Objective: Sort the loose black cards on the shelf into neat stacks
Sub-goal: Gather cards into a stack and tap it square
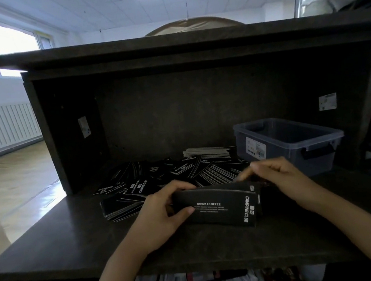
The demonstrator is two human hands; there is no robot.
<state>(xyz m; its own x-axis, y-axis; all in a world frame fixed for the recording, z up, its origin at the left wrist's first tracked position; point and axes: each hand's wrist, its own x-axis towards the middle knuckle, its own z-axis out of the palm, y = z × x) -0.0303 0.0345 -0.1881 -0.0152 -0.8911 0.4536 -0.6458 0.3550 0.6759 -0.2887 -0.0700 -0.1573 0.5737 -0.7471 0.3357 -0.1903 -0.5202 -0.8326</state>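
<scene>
A bundle of black cards (219, 205) printed "DRINK&COFFEE" and "CAMPING CLUB" stands on edge on the dark shelf (64, 242), tilted toward me. My left hand (163, 214) grips its left end, thumb on the front face. My right hand (279, 180) curls over the bundle's top right corner; the fingertips are blurred. Behind lies a scattered heap of loose black cards (161, 177). A neat stack (209, 153) sits at the back, and a small flat stack (118, 208) lies at the front left of the heap.
A translucent grey plastic bin (295, 141) stands at the right of the shelf, close behind my right hand. The shelf's side walls and low top board enclose the space. Bare shelf surface lies to the front left.
</scene>
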